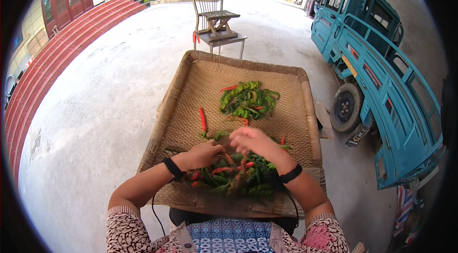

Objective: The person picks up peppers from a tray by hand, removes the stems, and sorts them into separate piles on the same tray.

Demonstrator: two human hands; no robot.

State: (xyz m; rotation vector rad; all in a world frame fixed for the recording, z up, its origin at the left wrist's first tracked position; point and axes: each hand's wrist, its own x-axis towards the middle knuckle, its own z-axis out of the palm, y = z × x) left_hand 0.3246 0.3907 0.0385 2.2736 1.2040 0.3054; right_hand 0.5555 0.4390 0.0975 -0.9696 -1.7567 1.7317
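Note:
A shallow woven tray (pixel 189 88) lies before me, with red and green chili peppers on it. My left hand (pixel 204 154) is over the left part of the near pile of peppers (pixel 247 174), its fingers drawn together beside a reddish pepper (pixel 228 159). Whether the fingers grip that pepper is unclear. Blurred, my right hand (pixel 256 142) hovers just above the same pile with its fingers curled; its palm side is hidden. A second heap of mostly green, curled peppers (pixel 247 99) rests farther back. To its left lies a single red pepper (pixel 202 118).
Behind the tray stands a chair (pixel 222 40) with a small folding stool (pixel 218 24) on its seat. A teal cargo tricycle (pixel 379 74) is parked at the right on the concrete yard (pixel 107 84). Red steps (pixel 71 52) run along the left. A thin black cord (pixel 155 213) hangs near my left arm.

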